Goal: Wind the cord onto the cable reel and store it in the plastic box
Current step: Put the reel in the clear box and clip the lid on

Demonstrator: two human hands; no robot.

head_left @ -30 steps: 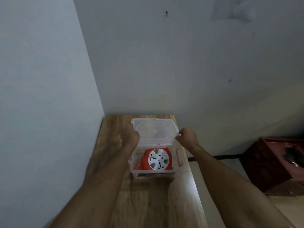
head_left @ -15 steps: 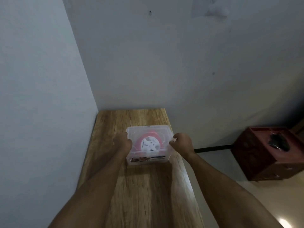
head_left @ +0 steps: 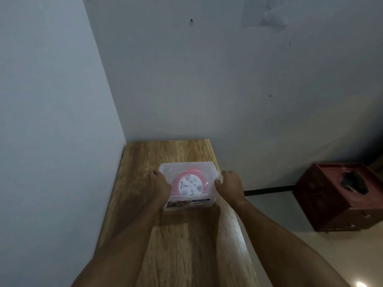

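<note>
- Change since the earlier frames: the lid (head_left: 187, 172), held raised behind the box a second ago, now lies flat over the plastic box (head_left: 189, 186); both hands have dropped from the lid's upper corners to the box's sides.
- Plastic box: clear, rectangular, resting on the wooden table (head_left: 176, 235) near its far end, with a printed label strip along the near wall.
- Cable reel (head_left: 189, 184): red body with a white round face, inside the box, seen hazily through the lid. The cord cannot be made out separately.
- Left hand (head_left: 160, 184): at the box's left side, fingers curled over the lid's left edge, palm against the wall of the box.
- Right hand (head_left: 230, 184): at the box's right side, fingers bent round the lid's right rim, thumb end touching the lid's top near the corner.
- Whether either hand presses down or only grasps cannot be told.
- Surroundings: pale walls meeting at a corner behind the table; a dark red cabinet (head_left: 335, 195) stands well apart to the right, with a dark object (head_left: 354, 182) on top.
</note>
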